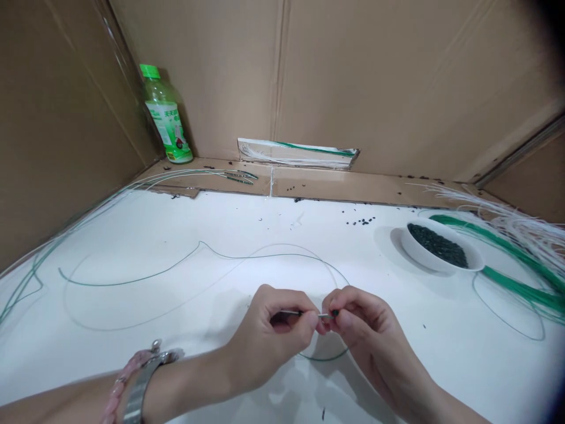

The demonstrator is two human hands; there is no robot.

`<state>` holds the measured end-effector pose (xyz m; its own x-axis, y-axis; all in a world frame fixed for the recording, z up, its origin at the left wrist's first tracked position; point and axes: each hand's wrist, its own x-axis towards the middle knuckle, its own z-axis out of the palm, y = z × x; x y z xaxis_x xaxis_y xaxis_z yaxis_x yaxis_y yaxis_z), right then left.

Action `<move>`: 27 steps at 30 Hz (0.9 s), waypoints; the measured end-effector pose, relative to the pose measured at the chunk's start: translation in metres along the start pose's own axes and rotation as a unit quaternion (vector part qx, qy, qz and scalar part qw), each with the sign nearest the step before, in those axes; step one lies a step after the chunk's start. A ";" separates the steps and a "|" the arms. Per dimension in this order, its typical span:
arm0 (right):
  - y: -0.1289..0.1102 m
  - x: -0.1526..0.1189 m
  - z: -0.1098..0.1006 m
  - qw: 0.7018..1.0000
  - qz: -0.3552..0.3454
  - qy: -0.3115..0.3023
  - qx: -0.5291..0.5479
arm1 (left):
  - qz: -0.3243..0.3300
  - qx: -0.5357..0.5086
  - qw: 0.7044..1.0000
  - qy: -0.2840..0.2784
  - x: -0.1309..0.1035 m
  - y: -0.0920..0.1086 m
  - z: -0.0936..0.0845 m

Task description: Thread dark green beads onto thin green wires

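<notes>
My left hand (pixel 282 330) is closed in a pinch on a thin pale wire (pixel 324 315) with dark beads on it. My right hand (pixel 362 327) is pinched close beside it, a small dark bead (pixel 335 312) at its fingertips. The two hands almost touch. A long green wire (pixel 273 255) curves over the white table behind them, and a loop of it shows below the hands. To the right stands a white bowl (pixel 475 259) holding small dark beads (pixel 436 244).
A green bottle (pixel 168 123) stands at the back left. Beaded wires (pixel 241 176) lie on the cardboard ledge (pixel 331 189). Bundled green wires (pixel 521 285) and white strands (pixel 507 218) are at the right. Loose beads (pixel 364 222) dot the table (pixel 220 229). Cardboard walls enclose it.
</notes>
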<state>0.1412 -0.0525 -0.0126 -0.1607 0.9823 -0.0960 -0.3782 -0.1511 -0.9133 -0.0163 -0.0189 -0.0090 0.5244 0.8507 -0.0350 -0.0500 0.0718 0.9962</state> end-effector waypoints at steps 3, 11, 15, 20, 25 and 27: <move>0.000 0.000 0.003 1.000 -0.004 -0.004 0.018 | 0.007 0.004 1.000 -0.011 -0.001 0.002 0.001; -0.003 0.001 0.000 0.997 -0.043 0.032 -0.063 | -0.001 -0.028 0.999 -0.026 -0.002 -0.003 -0.004; -0.005 0.003 -0.001 0.991 -0.060 0.046 -0.110 | -0.009 -0.134 0.991 0.013 0.004 -0.009 -0.006; -0.011 0.009 0.006 0.987 -0.048 -0.030 -0.149 | -0.040 -0.285 0.957 0.036 0.009 -0.003 0.001; -0.011 0.012 0.027 0.979 -0.078 -0.004 -0.187 | -0.077 -0.351 0.932 0.044 0.004 0.005 0.012; -0.007 0.012 0.035 0.983 -0.076 0.032 -0.162 | -0.073 -0.363 0.928 0.036 0.002 0.007 0.017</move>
<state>0.1103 -0.0438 0.0064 -0.0639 0.9973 0.0360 -0.0823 0.0307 -0.9961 -0.0010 -0.0262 -0.0010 0.5132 0.8354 -0.1970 -0.5566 0.4986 0.6646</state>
